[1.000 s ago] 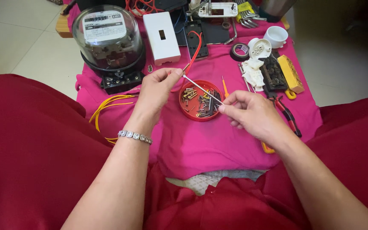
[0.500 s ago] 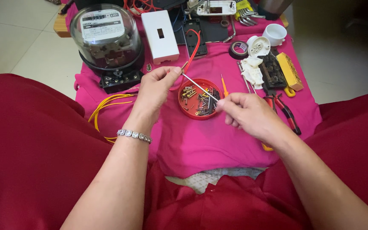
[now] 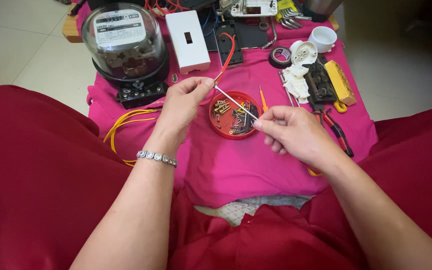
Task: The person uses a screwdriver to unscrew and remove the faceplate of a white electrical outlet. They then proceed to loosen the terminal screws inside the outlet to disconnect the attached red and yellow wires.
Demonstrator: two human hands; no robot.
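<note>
My left hand (image 3: pixel 183 107) pinches a red wire (image 3: pixel 227 52) where its insulation ends; the wire arcs up and away behind the hand. A bare silvery strand (image 3: pixel 233 101) runs from that pinch down to the right, and my right hand (image 3: pixel 291 132) pinches its other end between thumb and forefinger. The strand is stretched over a round red lid (image 3: pixel 216 125) that holds several small screws and metal bits. A beaded bracelet (image 3: pixel 157 158) circles my left wrist.
On the pink cloth (image 3: pixel 226 170): a glass-domed electric meter (image 3: pixel 125 45) at back left, a white box (image 3: pixel 188 34), yellow wire (image 3: pixel 121 127), a small orange screwdriver (image 3: pixel 262 98), red-handled pliers (image 3: pixel 333 127), black tape (image 3: pixel 279 57), white socket parts (image 3: pixel 298 65), a yellow block (image 3: pixel 340 82).
My two hands have drawn slightly closer over the red lid, with the strand still taut between them. The view has shifted a little.
</note>
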